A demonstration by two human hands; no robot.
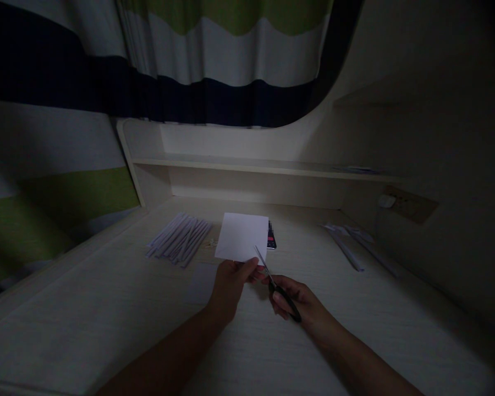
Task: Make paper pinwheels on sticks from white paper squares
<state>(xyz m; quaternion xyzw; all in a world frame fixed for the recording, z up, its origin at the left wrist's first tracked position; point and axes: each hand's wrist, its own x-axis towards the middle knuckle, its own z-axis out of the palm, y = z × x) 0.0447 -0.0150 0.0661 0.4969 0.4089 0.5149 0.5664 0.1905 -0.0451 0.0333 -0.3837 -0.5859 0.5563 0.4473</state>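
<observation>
Only two forearms and two hands of the person are in view, rising from the bottom edge of the head view in dim light. Both forearms are bare from the frame's edge to the wrist, with no sleeve, cuff, watch, band or glove to be seen on them, and the left hand and the right hand are bare as well. The fingers show short, plain nails; the light is too low to tell any finer marks on the person
</observation>
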